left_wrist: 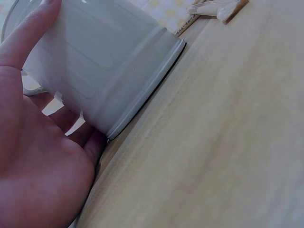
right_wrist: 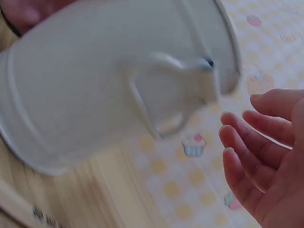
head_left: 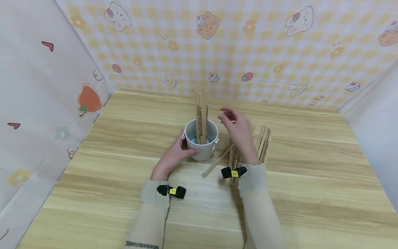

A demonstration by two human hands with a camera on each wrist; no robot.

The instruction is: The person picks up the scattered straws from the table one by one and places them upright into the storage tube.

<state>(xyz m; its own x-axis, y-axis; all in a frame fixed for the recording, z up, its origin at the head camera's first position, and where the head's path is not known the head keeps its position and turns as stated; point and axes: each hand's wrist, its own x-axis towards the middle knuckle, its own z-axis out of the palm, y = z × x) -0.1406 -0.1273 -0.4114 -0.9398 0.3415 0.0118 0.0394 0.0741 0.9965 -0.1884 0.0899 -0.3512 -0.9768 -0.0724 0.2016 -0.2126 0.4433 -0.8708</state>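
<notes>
A small white metal bucket [head_left: 202, 152] with side handles stands upright on the table. My left hand [head_left: 174, 156] holds it from the left, thumb across the front and fingers round the side; the left wrist view shows the thumb on the wall [left_wrist: 109, 61]. Several slim brown paper-wrapped sticks [head_left: 201, 114] with dark print stand in the bucket, rising above its rim. Just right of the rim, my right hand [head_left: 239, 133] is raised with its fingers loosely bent and nothing between them. In the right wrist view its fingertips are apart from the bucket's side handle [right_wrist: 159, 102].
More wrapped sticks [head_left: 263, 145] lie in a loose pile under and beside the right forearm. One stick [head_left: 217, 161] slants toward the bucket's right front. A checked cloth wall [head_left: 248, 45] rises behind the wooden table [head_left: 311, 166], and a white one [head_left: 40, 86] at the left.
</notes>
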